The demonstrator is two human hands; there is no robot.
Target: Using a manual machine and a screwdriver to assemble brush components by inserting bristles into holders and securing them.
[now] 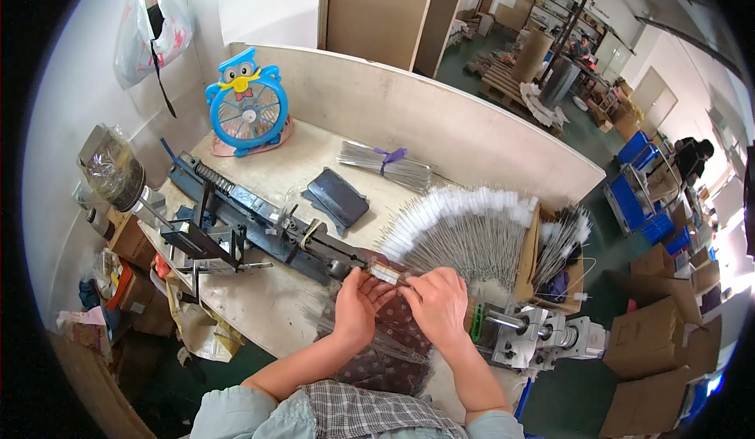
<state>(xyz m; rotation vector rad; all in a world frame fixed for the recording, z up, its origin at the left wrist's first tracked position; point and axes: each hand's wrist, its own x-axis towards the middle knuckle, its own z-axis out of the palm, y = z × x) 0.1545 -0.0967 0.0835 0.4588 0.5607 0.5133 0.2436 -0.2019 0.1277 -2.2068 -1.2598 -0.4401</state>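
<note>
Your left hand [355, 307] and right hand [439, 301] both pinch one small white-tufted wire brush [385, 274]; one fanned pile of white-tipped wire brushes [464, 231] lies just beyond.

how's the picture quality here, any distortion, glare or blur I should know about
Head view: strong fisheye, so the table's back board bows and black corners frame the picture; lighting is even daylight with soft shadows; slight blowout at the far right by the cardboard boxes; the left hand and right hand on the small brush are reasonably sharp, the distant room softer.
</note>
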